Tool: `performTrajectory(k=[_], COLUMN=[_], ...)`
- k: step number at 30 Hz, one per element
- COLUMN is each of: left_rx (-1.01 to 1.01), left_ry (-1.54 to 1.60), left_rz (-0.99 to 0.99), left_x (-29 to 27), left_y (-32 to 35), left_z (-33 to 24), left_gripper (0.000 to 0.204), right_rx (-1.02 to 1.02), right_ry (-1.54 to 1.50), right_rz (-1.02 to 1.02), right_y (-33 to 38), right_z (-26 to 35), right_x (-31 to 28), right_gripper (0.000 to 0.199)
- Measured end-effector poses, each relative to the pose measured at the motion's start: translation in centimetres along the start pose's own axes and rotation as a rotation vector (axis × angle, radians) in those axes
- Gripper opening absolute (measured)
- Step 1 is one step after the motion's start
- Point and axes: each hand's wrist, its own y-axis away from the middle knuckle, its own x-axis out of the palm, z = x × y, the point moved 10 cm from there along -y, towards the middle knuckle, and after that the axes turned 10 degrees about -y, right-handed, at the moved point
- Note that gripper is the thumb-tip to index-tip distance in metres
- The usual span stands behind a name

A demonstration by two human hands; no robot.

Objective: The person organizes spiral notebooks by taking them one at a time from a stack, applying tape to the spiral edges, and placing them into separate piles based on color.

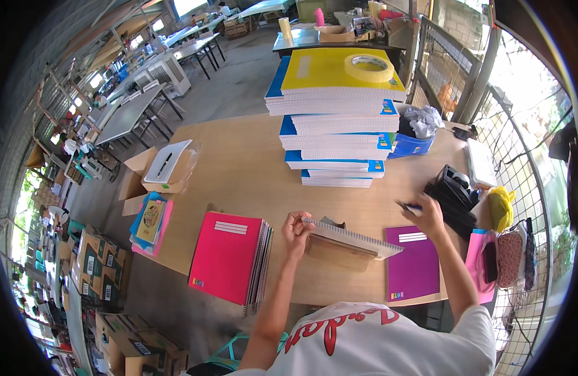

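Observation:
My left hand [296,234] grips one end of a spiral notebook [351,240], tilted up on its edge above the table with its wire coil along the top. My right hand [425,216] is closed around a small dark hand tool [404,206], whose exact kind I cannot make out. Below that hand lies a purple notebook [413,263] flat on the table. To the left of my left arm is a stack of pink spiral notebooks [226,257], coils facing right. A small dark object [333,222] shows partly behind the raised notebook.
A tall pile of unbound notebooks [339,131] stands at the table's far side, topped by a tape roll [369,67]. A black tape dispenser [455,188] and a yellow cloth [502,208] lie at right. An open carton [157,175] and coloured pads [152,222] sit left.

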Motion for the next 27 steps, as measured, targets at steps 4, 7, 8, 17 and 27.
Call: performTrajectory(k=[4,7,8,17,27], left_rx=[-0.125,-0.145,-0.113,-0.055,-0.046], left_ry=[-0.159,-0.214,-0.155,-0.025,-0.203], left_rz=[0.085,0.142,0.137,0.138,0.050], left_x=[-0.1,-0.7,0.1,1.7,-0.7], left_y=[0.4,0.3,-0.1,-0.4,-0.7], left_z=[0.6,1.9,1.6,0.8,2.4], left_gripper=[0.015,0.014,0.014,0.017,0.014], right_rx=[-0.198,-0.566,-0.725,-1.289,-1.141], right_ry=[0.009,0.088,0.165,0.587,0.577], right_rz=[-0.104,0.052,0.076,0.477,0.566], right_y=[2.9,0.8,0.5,-0.6,-0.9], right_z=[3.7,16.7,20.3,28.2,27.9], right_x=[-2.4,-0.4,1.5,13.4,15.6], right_gripper=[0.033,0.033,0.027,0.004,0.009])
